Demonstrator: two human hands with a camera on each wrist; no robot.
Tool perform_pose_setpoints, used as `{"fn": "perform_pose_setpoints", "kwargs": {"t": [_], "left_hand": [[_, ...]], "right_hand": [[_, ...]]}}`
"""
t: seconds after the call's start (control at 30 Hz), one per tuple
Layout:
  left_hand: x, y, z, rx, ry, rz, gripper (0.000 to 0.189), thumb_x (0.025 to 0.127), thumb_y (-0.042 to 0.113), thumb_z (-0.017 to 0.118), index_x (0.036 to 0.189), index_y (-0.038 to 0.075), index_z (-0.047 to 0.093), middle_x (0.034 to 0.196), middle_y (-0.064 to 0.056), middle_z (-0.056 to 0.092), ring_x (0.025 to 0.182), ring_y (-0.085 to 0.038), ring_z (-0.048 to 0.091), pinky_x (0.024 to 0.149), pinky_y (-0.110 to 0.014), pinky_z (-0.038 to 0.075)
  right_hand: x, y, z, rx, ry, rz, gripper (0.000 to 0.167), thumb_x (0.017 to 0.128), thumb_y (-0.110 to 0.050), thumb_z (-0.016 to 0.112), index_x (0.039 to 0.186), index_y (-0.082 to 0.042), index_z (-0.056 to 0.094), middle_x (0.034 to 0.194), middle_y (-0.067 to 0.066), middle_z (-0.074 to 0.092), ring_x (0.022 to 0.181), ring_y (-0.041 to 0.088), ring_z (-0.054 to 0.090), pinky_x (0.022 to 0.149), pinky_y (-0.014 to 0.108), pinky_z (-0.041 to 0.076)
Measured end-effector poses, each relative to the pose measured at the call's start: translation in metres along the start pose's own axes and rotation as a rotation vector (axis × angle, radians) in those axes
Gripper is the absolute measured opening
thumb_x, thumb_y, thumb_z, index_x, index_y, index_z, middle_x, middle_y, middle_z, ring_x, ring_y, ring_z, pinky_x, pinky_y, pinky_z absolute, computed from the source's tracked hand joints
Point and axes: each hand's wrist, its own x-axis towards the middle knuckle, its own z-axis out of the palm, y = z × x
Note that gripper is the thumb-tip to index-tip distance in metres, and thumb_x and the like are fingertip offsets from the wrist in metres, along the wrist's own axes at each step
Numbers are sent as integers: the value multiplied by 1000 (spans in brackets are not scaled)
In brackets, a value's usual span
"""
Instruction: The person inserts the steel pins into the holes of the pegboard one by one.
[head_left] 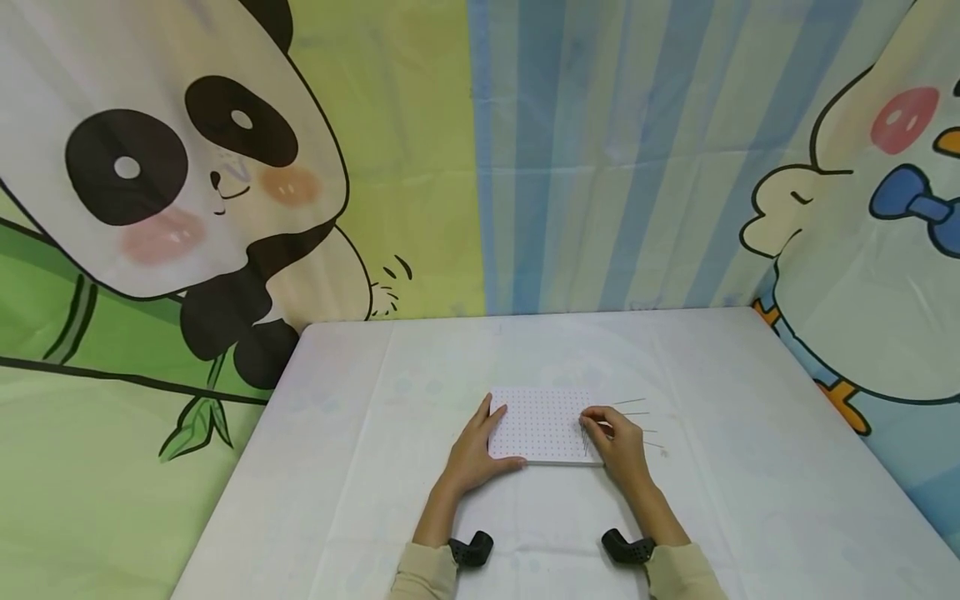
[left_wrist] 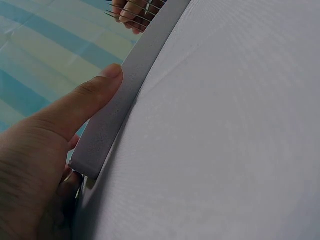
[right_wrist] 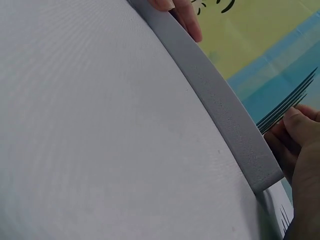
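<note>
A white board [head_left: 536, 425] with a grid of small holes lies flat on the table. My left hand [head_left: 474, 450] rests at its near left corner, fingers fairly straight along the left side and thumb [left_wrist: 95, 95] against the front edge. My right hand [head_left: 617, 437] is over the board's right side, thumb and forefinger pinching a thin metal pin. Several such pins [right_wrist: 287, 107] stand upright in a row near the right edge, close to those fingertips. The fingers partly hide the pinched pin and the holes below it.
Several loose metal pins [head_left: 635, 413] lie on the table to the right of the board. A white cloth covers the table [head_left: 375, 467]. Behind it hangs a printed curtain [head_left: 420, 150] with cartoon animals. Each wrist wears a black device [head_left: 472, 550].
</note>
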Motion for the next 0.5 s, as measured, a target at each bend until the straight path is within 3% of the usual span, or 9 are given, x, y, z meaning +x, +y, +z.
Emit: {"fn": "perform_pose_setpoints", "kwargs": {"t": [0.17, 0.33, 0.5], "left_hand": [[0, 0, 0, 1, -5, -2, 99, 63, 61, 74, 142, 14, 38, 153, -5, 14, 136, -28, 21, 100, -49, 32], [0, 0, 0, 0, -3, -3, 98, 63, 60, 74, 142, 15, 38, 153, -6, 15, 136, -29, 21, 100, -50, 32], [0, 0, 1, 1, 4, 0, 98, 63, 60, 75, 142, 15, 38, 153, -6, 15, 136, -28, 21, 100, -49, 32]], "right_hand": [[-1, 0, -1, 25, 12, 0, 12, 82, -2, 68, 93, -5, 69, 91, 4, 67, 87, 18, 64, 72, 15, 49], [-1, -1, -3, 33, 35, 71, 16, 84, -7, 66, 99, -8, 70, 95, -1, 66, 92, 12, 62, 73, 15, 48], [1, -1, -11, 158, 127, 150, 16, 85, -3, 64, 99, -6, 70, 93, 4, 66, 85, 8, 63, 70, 18, 50]]}}
